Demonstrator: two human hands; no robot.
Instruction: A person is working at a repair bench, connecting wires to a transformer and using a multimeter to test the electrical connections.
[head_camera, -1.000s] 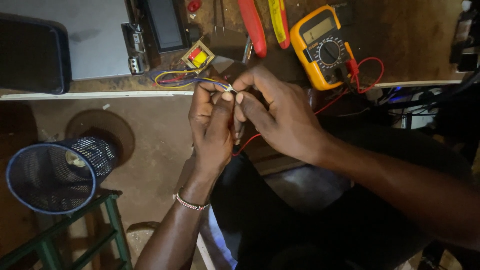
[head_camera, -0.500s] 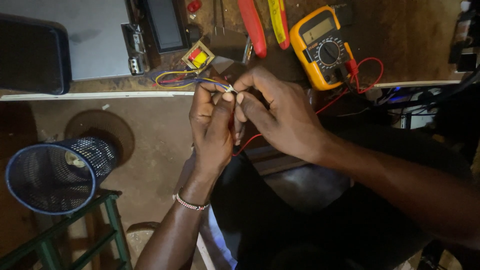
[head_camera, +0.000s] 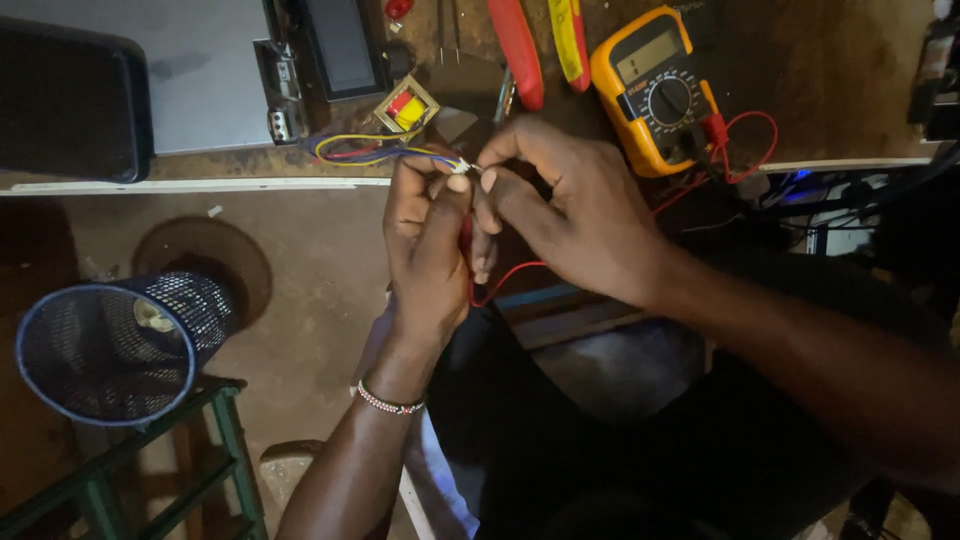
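Just below the surface (head_camera: 200, 185) edge at the frame's centre, the left hand (head_camera: 428, 245) and right hand (head_camera: 570, 215) pinch the wires (head_camera: 385, 152) together, the yellow meter (head_camera: 655, 85) crowding close at upper right.

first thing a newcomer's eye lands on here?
Both hands, left hand and right hand, meet mid-frame, pinching the ends of coloured wires that run from a small transformer. Next, the yellow multimeter on the bench at upper right, then the mesh bin at lower left.

Yellow multimeter (head_camera: 655, 85) on bench; mesh bin (head_camera: 115, 345) below; red-handled tool (head_camera: 518, 50), possibly pliers.
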